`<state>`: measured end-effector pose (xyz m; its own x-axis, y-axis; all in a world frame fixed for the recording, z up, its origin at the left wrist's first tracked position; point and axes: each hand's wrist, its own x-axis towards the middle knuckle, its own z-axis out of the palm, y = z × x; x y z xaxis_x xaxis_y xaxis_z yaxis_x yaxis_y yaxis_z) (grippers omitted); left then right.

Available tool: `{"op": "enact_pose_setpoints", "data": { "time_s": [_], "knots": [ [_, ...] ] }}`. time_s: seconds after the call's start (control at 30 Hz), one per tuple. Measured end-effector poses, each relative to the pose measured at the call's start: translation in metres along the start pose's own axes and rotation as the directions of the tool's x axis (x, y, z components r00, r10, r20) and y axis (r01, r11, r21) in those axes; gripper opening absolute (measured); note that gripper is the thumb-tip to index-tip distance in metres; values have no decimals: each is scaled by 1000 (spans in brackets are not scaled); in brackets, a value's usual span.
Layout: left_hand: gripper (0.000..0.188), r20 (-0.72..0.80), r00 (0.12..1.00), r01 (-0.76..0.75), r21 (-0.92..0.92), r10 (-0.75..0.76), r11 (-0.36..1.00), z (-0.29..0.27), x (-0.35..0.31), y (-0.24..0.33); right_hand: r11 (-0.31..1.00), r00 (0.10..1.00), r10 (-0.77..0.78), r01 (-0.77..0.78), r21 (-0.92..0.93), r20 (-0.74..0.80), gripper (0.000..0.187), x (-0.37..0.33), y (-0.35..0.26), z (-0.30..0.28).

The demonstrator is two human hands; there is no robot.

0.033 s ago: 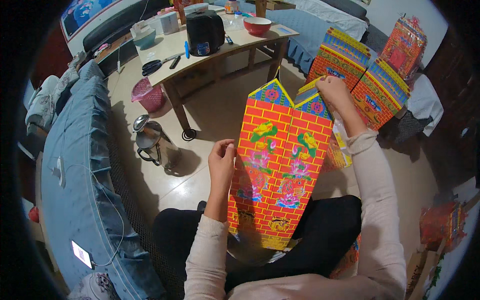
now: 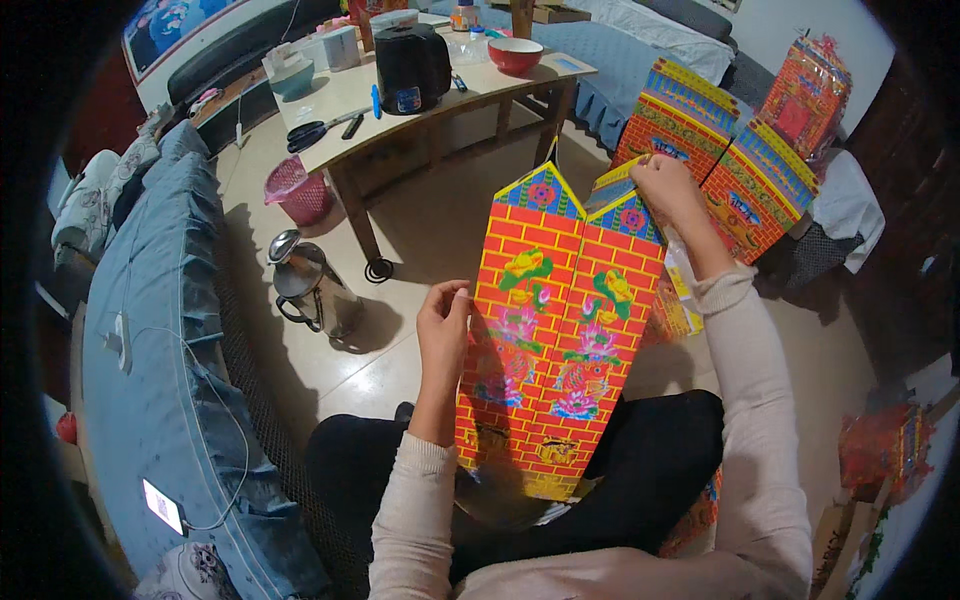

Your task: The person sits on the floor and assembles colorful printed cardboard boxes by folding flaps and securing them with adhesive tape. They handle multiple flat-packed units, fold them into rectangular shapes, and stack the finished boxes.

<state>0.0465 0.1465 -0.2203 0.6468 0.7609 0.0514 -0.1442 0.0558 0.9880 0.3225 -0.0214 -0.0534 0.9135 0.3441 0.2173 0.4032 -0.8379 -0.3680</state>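
A tall folded cardboard house panel [image 2: 545, 330], printed with red bricks, lotus flowers and fish, leans upright between my knees. Its top ends in two blue, yellow-edged peaks. My right hand [image 2: 665, 182] is closed on the top edge of its right side, with fingers pinched at the yellow border. Beside the left edge is my left hand [image 2: 443, 312], fingers curled and thumb near the fingertips; whether anything is pinched in them is hidden. The inner wrist lies close against the panel. Both forearms come in from below in light sleeves.
Two similar printed cardboard pieces [image 2: 685, 115] stand at the far right. A table [image 2: 330, 150] ahead carries scissors [image 2: 310, 134], a black appliance [image 2: 410, 70] and a red bowl [image 2: 515, 56]. A metal jug [image 2: 310, 285] and pink basket [image 2: 297, 190] are on the floor. Left is a blue-covered sofa [image 2: 150, 280].
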Motion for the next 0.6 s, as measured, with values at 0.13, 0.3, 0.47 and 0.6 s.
{"op": "enact_pose_setpoints", "data": {
  "time_s": [0.13, 0.3, 0.47, 0.6],
  "knots": [
    [20, -31, 990, -141, -52, 139, 989, 2, 0, 4, 993, 993, -115, 116, 28, -37, 44, -36, -15, -14],
    [22, -76, 935, -347, 18, 348, 938, 21, 18, 33, 984, 985, -171, 172, 40, -30, 47, -54, -19, -25],
    [19, -79, 903, -410, 132, 422, 903, 38, 31, 61, 977, 980, -195, 191, 98, 42, 47, -71, -18, -32],
    [16, -73, 868, -475, 165, 491, 864, 50, 43, 61, 959, 969, -245, 240, 147, 17, 45, -81, -13, -34]
  ]
}}
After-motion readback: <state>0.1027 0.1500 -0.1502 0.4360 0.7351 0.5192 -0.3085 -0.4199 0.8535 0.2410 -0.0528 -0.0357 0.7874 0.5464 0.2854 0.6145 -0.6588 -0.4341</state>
